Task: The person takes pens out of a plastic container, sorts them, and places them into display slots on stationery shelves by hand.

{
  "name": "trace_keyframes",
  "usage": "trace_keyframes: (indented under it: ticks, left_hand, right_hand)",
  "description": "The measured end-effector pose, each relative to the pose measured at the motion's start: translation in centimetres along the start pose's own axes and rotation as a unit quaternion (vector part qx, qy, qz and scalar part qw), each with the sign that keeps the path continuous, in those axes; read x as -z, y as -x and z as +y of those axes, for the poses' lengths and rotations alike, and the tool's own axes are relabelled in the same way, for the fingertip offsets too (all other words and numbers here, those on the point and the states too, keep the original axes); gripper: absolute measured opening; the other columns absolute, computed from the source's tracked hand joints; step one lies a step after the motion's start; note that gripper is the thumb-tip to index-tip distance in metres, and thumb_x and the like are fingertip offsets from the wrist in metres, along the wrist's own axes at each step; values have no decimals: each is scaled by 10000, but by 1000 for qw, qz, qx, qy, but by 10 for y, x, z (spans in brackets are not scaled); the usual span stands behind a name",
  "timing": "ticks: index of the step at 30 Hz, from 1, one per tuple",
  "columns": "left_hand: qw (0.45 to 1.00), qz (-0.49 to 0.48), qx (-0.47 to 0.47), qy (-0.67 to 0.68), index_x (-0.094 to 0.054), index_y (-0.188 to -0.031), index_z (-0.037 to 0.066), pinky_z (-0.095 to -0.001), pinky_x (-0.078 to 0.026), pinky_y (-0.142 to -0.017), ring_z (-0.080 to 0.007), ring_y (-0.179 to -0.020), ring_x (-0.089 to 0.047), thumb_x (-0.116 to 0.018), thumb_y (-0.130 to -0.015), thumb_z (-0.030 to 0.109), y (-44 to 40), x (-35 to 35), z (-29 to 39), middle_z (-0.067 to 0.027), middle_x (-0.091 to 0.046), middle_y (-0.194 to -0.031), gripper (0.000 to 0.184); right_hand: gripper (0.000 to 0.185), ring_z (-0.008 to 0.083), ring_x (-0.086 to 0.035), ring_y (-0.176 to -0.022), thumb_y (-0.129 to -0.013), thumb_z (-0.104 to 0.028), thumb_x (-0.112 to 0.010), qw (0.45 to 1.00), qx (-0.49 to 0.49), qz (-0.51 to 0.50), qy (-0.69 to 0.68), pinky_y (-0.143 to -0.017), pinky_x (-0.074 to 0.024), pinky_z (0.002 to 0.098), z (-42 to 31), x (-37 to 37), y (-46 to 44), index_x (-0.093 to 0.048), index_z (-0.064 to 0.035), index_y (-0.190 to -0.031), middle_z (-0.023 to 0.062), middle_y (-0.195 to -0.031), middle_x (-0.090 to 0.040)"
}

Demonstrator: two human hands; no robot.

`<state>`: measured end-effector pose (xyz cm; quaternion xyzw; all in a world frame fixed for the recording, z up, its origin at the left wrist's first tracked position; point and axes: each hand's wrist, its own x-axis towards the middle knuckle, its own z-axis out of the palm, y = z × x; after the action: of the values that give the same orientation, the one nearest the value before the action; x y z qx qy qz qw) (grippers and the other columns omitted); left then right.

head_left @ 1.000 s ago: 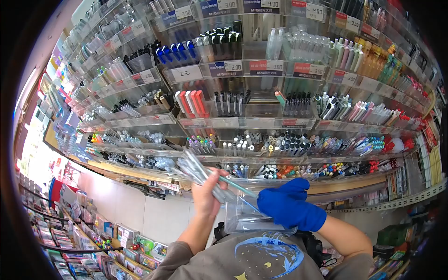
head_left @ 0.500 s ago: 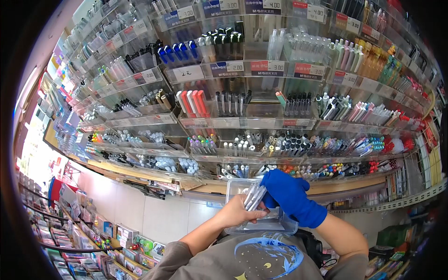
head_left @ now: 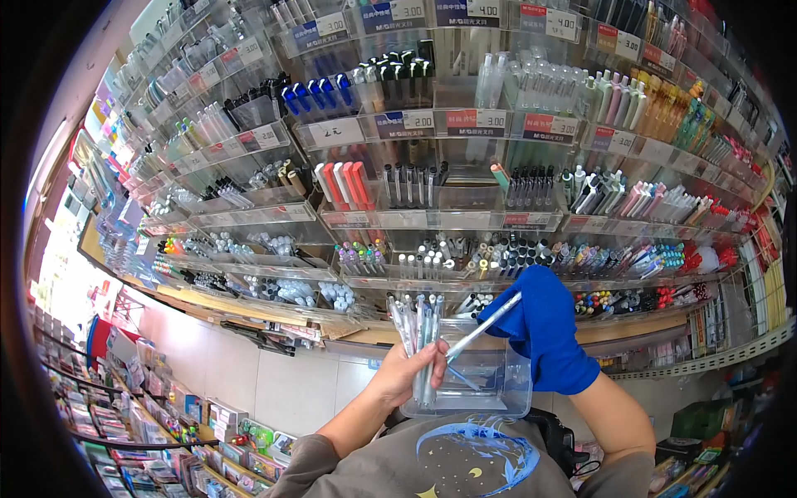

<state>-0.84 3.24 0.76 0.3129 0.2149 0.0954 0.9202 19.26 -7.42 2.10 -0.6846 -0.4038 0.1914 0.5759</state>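
Note:
Several slim, light-coloured pens (head_left: pixel 425 319) stand fanned out in my left hand (head_left: pixel 411 369), its fingers wrapped round them. One pale pen (head_left: pixel 486 326) slants up to the right from these fingers, and its upper end lies against the blue fabric on my right hand (head_left: pixel 544 332). That fabric looks like a loose glove or mitt reaching to the wrist; it hides the fingers, so their grip does not show. Beneath both hands is a clear plastic bin (head_left: pixel 519 402) against my front, with a thin bluish strip visible inside.
In front rises a tiered clear pen rack (head_left: pixel 465 220) filled with pens and price tags. A wooden ledge (head_left: pixel 631 332) runs along its base. Pale floor tiles (head_left: pixel 282 382) show at the left, beside low shelves of packaged goods (head_left: pixel 158 398).
My right hand has moved up and right, away from the pen bundle. The pens in my left hand now stand more upright, with one angled out toward the blue fabric.

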Motion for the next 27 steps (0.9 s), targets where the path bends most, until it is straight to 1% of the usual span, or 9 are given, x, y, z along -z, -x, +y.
trace_keyframes:
  ticks: [2,4,6,13,17,21,22,24,27]
  left_hand:
    - [999,14,-3,-48,-532,-918,12,-226,-421,-512,-124,-543,-527,-620,-813,187,1,-2,2,-68,-568,-680,222]
    - [997,18,0,-78,-534,-915,11,-227,-422,-509,-122,-542,-528,-622,-810,174,1,-5,3,-72,-575,-691,213]
    - [996,12,12,-90,-539,-905,9,-229,-426,-510,-119,-539,-528,-624,-805,151,0,-8,2,-76,-583,-702,193]
    - [935,137,-116,-305,-557,-860,5,-203,-421,-529,-67,-586,-518,-660,-758,50,8,-36,-15,-31,-577,-689,151]
    - [860,104,-249,-434,-569,-841,8,-194,-398,-542,-34,-623,-476,-671,-759,55,4,-22,-30,11,-563,-688,139]
    - [906,130,-208,-345,-574,-842,0,-192,-412,-536,-41,-611,-498,-669,-758,45,6,-27,-32,6,-571,-687,134]
    - [914,139,-197,-328,-576,-843,-2,-191,-417,-533,-45,-607,-506,-666,-759,43,5,-29,-31,1,-575,-688,131]
    - [921,148,-185,-308,-578,-851,-5,-191,-426,-527,-53,-601,-522,-661,-762,39,5,-33,-28,-8,-584,-691,129]
    - [924,144,-194,-296,-576,-872,-11,-196,-438,-517,-65,-596,-539,-651,-767,32,2,-37,-25,-26,-594,-699,136]
  right_hand:
    - [223,197,-590,-580,-874,-264,-470,998,41,-3,49,-529,-499,295,-1,0,-1,-473,-69,-765,99,-657,-556]
    - [161,188,-577,-590,-821,-207,-529,995,-33,14,-91,-539,-485,289,-17,-3,-1,-480,-67,-759,84,-657,-550]
    - [147,171,-540,-589,-715,-92,-644,875,-227,51,-425,-547,-448,280,-44,-8,2,-503,-63,-743,53,-648,-534]
    - [208,114,-523,-583,-680,1,-657,996,-40,43,-73,-498,-445,252,-10,-20,6,-497,-72,-790,24,-667,-516]
    - [184,100,-510,-558,-699,-13,-642,977,-110,58,-173,-464,-426,226,-13,-27,9,-494,-70,-792,21,-663,-510]
    - [93,138,-539,-558,-736,-105,-607,933,-192,48,-302,-460,-425,265,-21,-23,12,-527,-68,-767,46,-652,-537]
    - [84,162,-549,-566,-733,-126,-601,994,-92,-1,-66,-481,-428,284,-18,-24,12,-541,-70,-752,57,-649,-545]
    - [94,210,-567,-584,-727,-167,-590,903,119,-97,402,-522,-433,323,-14,-26,10,-569,-75,-723,78,-641,-562]
    - [110,242,-571,-620,-637,-141,-657,927,181,-81,320,-596,-435,326,-42,-32,35,-596,-74,-699,83,-678,-584]
